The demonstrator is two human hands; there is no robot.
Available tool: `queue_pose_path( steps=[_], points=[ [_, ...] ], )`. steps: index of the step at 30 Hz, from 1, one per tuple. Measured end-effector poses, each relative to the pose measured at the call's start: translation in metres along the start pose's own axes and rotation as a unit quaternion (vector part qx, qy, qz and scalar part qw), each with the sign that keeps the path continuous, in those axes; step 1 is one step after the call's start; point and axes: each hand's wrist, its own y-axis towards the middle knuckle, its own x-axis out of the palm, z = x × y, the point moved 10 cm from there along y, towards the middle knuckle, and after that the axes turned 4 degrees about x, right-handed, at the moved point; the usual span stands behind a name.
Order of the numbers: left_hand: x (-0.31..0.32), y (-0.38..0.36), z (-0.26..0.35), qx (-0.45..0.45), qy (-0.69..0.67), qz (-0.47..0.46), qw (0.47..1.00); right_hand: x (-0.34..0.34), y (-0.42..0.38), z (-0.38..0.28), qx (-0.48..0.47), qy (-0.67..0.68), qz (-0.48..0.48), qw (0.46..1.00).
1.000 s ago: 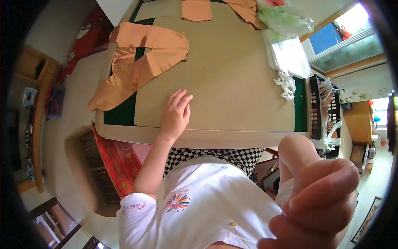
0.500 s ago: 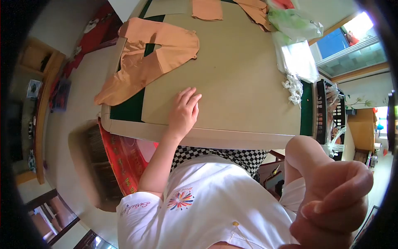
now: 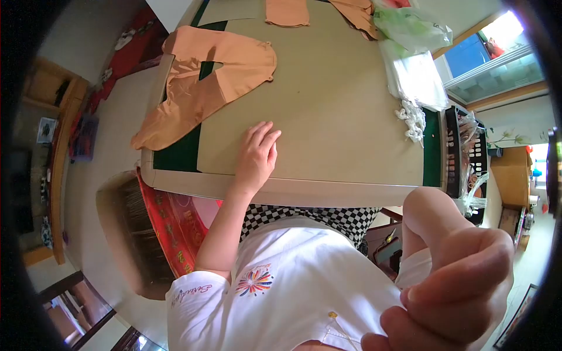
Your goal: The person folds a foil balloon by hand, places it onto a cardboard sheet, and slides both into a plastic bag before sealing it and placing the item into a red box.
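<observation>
My left hand [image 3: 256,157] rests on the beige board [image 3: 328,128] near the table's front edge, fingers stretched out, holding nothing. Beyond it, to the left, lies a flat copper-coloured foil balloon [image 3: 234,73] with a slot-like opening and small tabs; the hand does not touch it. My right hand [image 3: 462,281] is raised close to the camera at the lower right. Its fingers are curled in, and I see nothing in them.
More copper foil pieces [image 3: 287,13] lie at the far edge. On the right are clear plastic bags [image 3: 413,76], a bunch of white ties [image 3: 413,121] and a black basket [image 3: 453,158]. A brown stool [image 3: 126,234] stands at lower left.
My right hand has shifted slightly left and down, and its lower fingers have loosened a little. The left hand stays on the board; the whole view has moved slightly.
</observation>
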Motion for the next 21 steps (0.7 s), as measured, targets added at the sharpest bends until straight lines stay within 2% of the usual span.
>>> queue_pose_path(
  steps=[6, 8, 11, 13, 15, 18, 21],
  points=[
    [0.0, 0.0, 0.001, -0.002, 0.007, -0.01, 1.0, -0.01, -0.008, -0.006, -0.029, -0.013, 0.002, 0.999],
    [0.004, -0.003, -0.001, 0.003, -0.002, -0.005, 1.0, -0.023, -0.014, -0.007, -0.067, -0.026, -0.013, 0.997],
    [0.003, -0.005, -0.003, -0.02, -0.029, -0.015, 0.999, -0.059, -0.009, 0.004, -0.084, 0.032, -0.181, 0.979],
    [0.007, 0.0, 0.005, -0.025, -0.03, -0.021, 0.999, -0.088, -0.04, 0.013, -0.078, -0.023, 0.103, 0.991],
    [0.013, 0.005, 0.017, -0.016, -0.003, -0.023, 1.0, -0.111, -0.065, 0.031, -0.045, -0.072, 0.253, 0.964],
    [0.053, 0.039, 0.053, 0.03, -0.066, -0.047, 0.996, -0.123, -0.064, 0.111, 0.057, -0.13, 0.294, 0.945],
    [0.103, 0.08, 0.08, 0.065, -0.087, -0.075, 0.991, -0.128, -0.059, 0.215, 0.162, -0.133, 0.259, 0.943]
  ],
)
